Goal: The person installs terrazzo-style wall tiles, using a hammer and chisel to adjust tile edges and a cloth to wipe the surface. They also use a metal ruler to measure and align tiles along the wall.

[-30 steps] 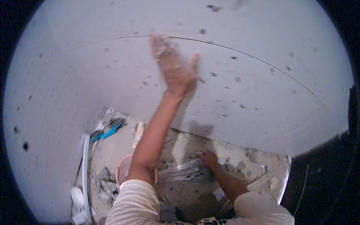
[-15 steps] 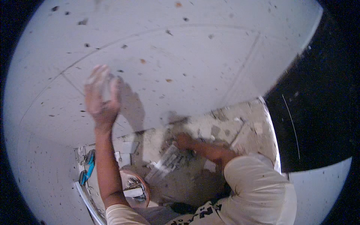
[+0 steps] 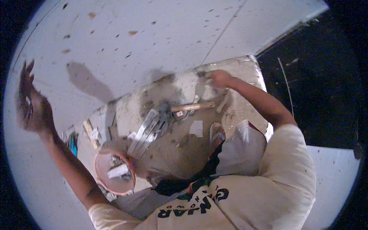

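My left hand [image 3: 35, 105] is raised at the far left against the speckled white wall [image 3: 161, 30], fingers apart and holding nothing. Whether its palm touches the wall I cannot tell. Farther right, my right hand [image 3: 220, 79] is low, where the wall meets the floor. Its fingers are closed and somewhat blurred; a small dark shape at their tips is too unclear to name. A hammer with a wooden handle [image 3: 193, 107] lies on the floor between my hands, nearer the right one. Beside it rests a long flat metal bar [image 3: 143, 132].
A pinkish bucket [image 3: 100, 165] holding a white piece and scraps stands at the left. Near it are a wooden strip [image 3: 90, 132] and a turquoise tool [image 3: 73, 145]. A white square piece [image 3: 196, 128] lies by my foot. A dark opening [image 3: 306, 84] is at the right.
The view has shifted, bringing more floor into sight. My left hand now appears farther left, its fingers spread, and my right hand farther right along the foot of the wall.
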Action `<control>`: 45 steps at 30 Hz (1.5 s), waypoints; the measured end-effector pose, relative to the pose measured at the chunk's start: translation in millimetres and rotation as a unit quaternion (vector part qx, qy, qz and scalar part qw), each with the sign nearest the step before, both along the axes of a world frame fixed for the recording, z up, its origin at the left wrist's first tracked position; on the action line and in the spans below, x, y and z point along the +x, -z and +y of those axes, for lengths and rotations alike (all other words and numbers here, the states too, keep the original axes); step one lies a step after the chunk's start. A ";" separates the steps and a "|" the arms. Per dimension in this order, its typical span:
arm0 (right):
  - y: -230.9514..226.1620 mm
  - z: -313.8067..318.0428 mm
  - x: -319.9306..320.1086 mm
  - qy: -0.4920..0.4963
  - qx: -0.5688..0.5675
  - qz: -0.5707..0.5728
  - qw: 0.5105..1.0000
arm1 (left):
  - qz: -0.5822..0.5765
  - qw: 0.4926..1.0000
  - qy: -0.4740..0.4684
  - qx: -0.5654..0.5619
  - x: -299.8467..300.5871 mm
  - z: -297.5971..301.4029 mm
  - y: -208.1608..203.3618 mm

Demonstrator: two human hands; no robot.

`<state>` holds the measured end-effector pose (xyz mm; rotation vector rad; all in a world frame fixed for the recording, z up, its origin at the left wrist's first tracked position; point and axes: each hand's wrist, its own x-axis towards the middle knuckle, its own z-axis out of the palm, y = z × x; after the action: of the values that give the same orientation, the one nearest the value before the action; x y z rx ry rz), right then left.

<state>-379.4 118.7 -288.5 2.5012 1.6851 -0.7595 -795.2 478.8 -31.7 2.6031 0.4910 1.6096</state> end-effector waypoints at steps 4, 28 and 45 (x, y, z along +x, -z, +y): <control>31.7 -80.1 17.5 0.240 0.081 -0.009 0.967 | 0.063 0.986 -0.025 0.154 2.9 -14.0 -4.3; 147.7 0.9 -94.8 0.061 0.111 -0.021 0.992 | 0.240 0.845 -0.027 -0.478 -111.0 -161.0 255.4; 50.6 53.0 -136.6 0.185 0.212 0.336 0.899 | 0.219 0.790 0.029 -0.573 -97.0 -153.6 193.6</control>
<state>-515.9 171.8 -339.2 3.1658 1.6821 -1.6067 -892.2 325.2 -225.3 1.8779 0.9835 0.3297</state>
